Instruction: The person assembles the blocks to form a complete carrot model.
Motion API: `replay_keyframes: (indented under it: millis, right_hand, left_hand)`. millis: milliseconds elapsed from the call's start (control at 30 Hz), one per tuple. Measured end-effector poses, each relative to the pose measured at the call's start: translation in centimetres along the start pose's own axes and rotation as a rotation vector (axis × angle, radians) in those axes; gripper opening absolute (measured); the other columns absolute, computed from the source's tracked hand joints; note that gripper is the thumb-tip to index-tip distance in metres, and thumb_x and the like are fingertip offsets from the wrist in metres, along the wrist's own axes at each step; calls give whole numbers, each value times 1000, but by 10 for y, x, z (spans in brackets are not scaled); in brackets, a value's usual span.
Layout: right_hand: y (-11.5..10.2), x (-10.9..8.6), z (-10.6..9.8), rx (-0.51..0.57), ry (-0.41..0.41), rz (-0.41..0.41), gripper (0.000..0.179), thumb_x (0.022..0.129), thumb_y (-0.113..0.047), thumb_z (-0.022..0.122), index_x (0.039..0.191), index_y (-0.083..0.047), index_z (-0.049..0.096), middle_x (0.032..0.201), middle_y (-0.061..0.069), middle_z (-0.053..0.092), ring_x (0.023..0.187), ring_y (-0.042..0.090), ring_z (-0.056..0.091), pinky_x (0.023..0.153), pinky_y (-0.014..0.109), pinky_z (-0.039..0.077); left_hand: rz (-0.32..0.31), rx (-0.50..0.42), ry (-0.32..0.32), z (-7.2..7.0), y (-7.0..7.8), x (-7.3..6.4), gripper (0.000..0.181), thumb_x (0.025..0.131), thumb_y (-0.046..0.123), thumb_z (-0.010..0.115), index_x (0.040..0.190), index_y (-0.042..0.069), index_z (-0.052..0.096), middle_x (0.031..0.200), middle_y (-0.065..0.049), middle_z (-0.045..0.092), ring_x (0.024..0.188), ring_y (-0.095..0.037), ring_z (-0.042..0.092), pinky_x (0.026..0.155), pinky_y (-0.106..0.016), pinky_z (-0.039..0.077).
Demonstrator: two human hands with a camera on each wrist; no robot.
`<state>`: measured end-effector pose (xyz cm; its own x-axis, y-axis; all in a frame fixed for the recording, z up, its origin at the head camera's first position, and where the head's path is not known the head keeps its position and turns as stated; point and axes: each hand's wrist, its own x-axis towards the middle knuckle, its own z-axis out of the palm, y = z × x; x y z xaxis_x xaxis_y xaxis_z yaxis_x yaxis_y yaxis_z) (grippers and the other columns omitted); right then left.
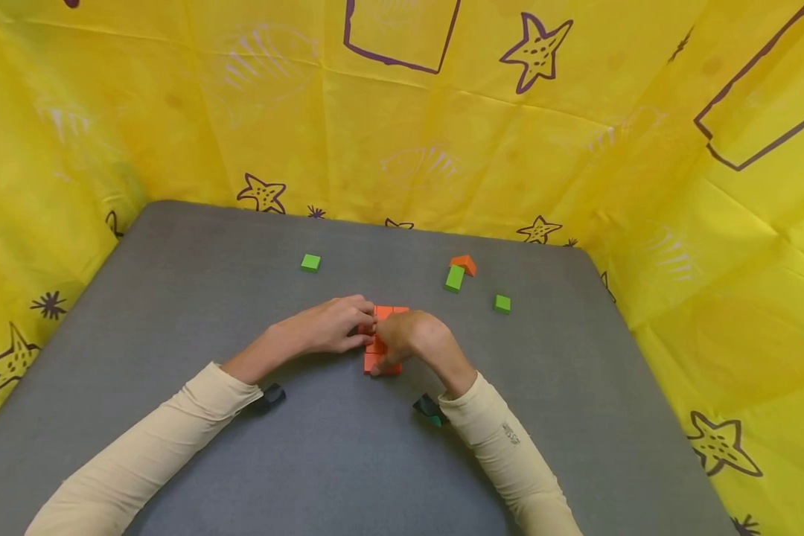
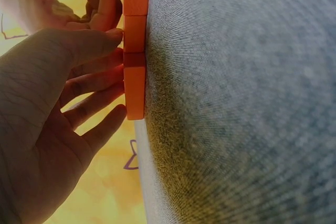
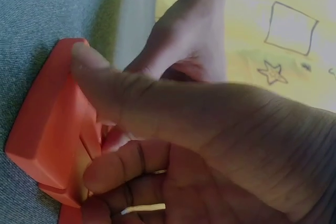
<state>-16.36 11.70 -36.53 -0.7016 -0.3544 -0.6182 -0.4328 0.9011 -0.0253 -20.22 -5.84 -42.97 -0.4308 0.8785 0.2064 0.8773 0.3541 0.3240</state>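
Several orange blocks (image 1: 384, 312) lie flat on the grey table, fitted together in a group between the two hands. From the left, my left hand (image 1: 328, 326) rests its fingertips on the blocks; in the left wrist view its fingers are spread and nearly straight. My right hand (image 1: 415, 333) reaches over the group from the right, its fingers bent. In the right wrist view its thumb (image 3: 94, 59) presses the edge of the nearest orange block (image 3: 44, 114) while curled fingers touch the blocks behind. Both hands hide part of the group.
On the far left part of the table sits a green block (image 1: 311, 263). Farther right, a green oblong block (image 1: 454, 278) lies against an orange triangular block (image 1: 465, 263), with a small green block (image 1: 502, 303) beyond. Yellow printed cloth (image 1: 348, 126) walls the table (image 1: 295, 461).
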Motion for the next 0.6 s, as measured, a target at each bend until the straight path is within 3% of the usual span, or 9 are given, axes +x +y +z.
replay_keyframes:
  millis: [233,433,500,600]
  right_hand:
    - [-1,0,1,14,24,5,45,88,-54,80,72,-21,52,67,-7,40,65,11,42,62,27,36]
    - [18,0,-7,121,15,-93,36,101,-39,68,78,-14,56,66,-5,40,62,11,39,62,26,33]
    - [36,-2,-12,179,83,-97,29,104,-35,63,91,-9,60,75,-2,48,68,14,46,66,26,38]
    - [73,-3,-13,211,272,-45,27,107,-27,59,118,-3,63,103,8,63,90,23,61,83,35,52]
  left_hand:
    - [-4,-11,-4,0,1,0,10,96,16,76,102,9,78,99,-1,68,90,-15,57,80,-32,55]
    - [17,0,7,1,0,0,9,95,16,77,101,9,78,100,-2,68,91,-15,58,81,-32,56]
    - [23,8,13,1,-1,-1,10,96,18,77,102,10,78,100,-2,69,92,-15,59,82,-32,56]
    - [21,10,15,1,-1,-1,11,97,21,76,101,10,79,101,-1,70,93,-15,59,83,-32,56]
